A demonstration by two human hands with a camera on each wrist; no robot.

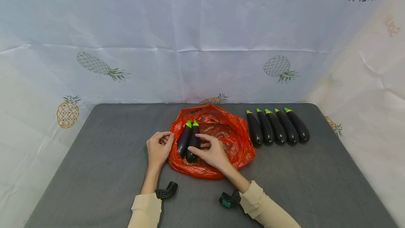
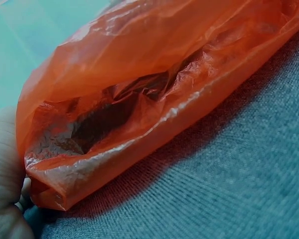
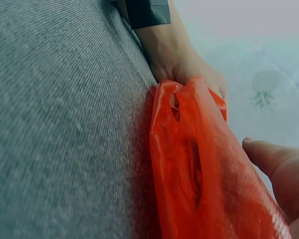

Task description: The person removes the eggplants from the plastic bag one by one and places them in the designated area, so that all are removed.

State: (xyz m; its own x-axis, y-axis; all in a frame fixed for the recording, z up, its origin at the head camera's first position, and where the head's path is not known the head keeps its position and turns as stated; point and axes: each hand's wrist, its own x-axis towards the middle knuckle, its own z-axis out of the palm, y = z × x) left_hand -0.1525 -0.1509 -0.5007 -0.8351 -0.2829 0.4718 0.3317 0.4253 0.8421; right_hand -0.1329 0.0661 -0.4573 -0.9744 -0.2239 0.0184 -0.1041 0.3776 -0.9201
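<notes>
A red plastic bag lies on the table with its mouth spread and its rim rolled outward. Inside its left part, two dark purple eggplants rest side by side, green stems toward the back: a left eggplant and a right eggplant. My left hand pinches the bag's left rim; in the left wrist view that hand shows at the edge beside the bag. My right hand reaches over the bag's front, thumb and fingers on the right eggplant. The right wrist view shows its thumb above the bag.
Several more eggplants lie in a row right of the bag, stems toward the back. The grey table ends at a white pineapple-print cloth behind. Black wrist devices sit on both forearms.
</notes>
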